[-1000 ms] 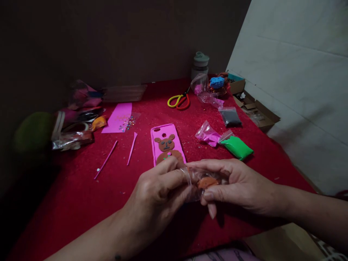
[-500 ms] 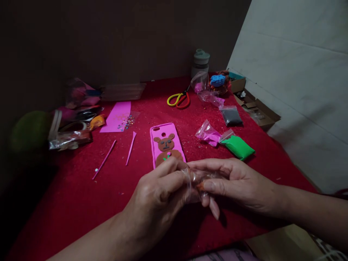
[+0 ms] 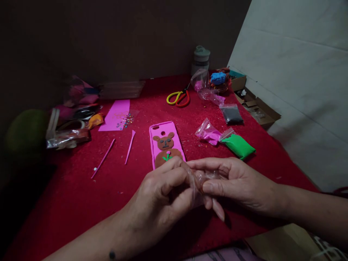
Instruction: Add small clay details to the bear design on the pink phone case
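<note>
Near the pink rectangular phone case [image 3: 166, 144], our left hand [image 3: 163, 192] and right hand [image 3: 241, 185] pinch a crumpled clear plastic bag [image 3: 200, 178] (working it, seemingly); steadiness matters next.

Looks like a craft corner; cannot tell whether in a home or a small studio. Has a red-covered table [image 3: 81, 203] flecked with scraps and laid out with green clay [image 3: 240, 145], pink clay [image 3: 212, 136], scissors [image 3: 181, 97], two thin sticks [image 3: 103, 158], pink paper [image 3: 121, 106], gems [image 3: 125, 122] and a phone case [image 3: 177, 139] decorated with a bear [image 3: 165, 144]. Sits dimly lit beside a pale wall [image 3: 293, 65], with a bottle [image 3: 201, 58] towards the back and open boxes [image 3: 272, 117] by the right edge.
</note>
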Tool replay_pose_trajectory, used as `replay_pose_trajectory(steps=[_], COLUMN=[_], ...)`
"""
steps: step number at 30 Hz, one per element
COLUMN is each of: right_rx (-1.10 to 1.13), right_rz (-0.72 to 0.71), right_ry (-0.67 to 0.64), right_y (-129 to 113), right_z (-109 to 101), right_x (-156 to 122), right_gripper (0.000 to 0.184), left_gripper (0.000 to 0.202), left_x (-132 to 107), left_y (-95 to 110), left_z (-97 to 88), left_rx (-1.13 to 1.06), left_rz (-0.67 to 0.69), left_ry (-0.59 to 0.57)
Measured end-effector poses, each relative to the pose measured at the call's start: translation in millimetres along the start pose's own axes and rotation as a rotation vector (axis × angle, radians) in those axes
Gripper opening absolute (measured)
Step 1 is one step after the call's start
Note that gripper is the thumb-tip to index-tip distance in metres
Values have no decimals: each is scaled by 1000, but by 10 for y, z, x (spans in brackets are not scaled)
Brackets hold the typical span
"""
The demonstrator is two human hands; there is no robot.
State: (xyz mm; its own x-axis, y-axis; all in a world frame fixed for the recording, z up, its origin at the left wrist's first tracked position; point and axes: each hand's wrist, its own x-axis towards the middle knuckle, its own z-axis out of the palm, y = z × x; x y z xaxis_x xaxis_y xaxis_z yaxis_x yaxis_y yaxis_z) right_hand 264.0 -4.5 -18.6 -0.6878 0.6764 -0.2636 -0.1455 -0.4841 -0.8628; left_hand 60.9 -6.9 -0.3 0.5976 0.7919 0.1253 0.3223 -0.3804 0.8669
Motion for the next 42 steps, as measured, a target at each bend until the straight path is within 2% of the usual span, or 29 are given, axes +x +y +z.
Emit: replay_pose_trajectory(steps=[4,10,14,17,21,26,31,34,39,42], right_rx=[23,47,28,24,34,-50,-248,-291,-275,-282], right_rz=[14,38,34,43,40,38,58,54,53,60], right_ry=[-2,43,76,103,121,173,281,287,281,278], right_y=[-33,-53,-69,-70,-50,-42,-45,-40,-30,-22], right_z=[-12,-34,-65,-85,-98,-107,-87,-85,-113,-124], right_x=[-8,-23,-27,-30,-30,-10,1,2,6,11], right_gripper=[32,43,40,38,39,44,40,40,42,43], left_gripper=[12,11,3,6,9,7,21,20,9,13], left_x=[31,7,-34,-50,-59,-79,-97,-96,-71,-70], left_y=[34,29,-39,-98,-142,-166,-152,-128,-145,-186], left_z=[-91,-158,-176,-194,-209,-216,-231,-250,-284,-298], left_rx=[-123,-244,-545,-817,-1002,-1128,-1128,-1132,-1227,-1235], left_rz=[-61,-118,-310,-444,-514,-515,-533,-541,-453,-431], left_ry=[-55,7,105,152,160,110,166,176,188,187])
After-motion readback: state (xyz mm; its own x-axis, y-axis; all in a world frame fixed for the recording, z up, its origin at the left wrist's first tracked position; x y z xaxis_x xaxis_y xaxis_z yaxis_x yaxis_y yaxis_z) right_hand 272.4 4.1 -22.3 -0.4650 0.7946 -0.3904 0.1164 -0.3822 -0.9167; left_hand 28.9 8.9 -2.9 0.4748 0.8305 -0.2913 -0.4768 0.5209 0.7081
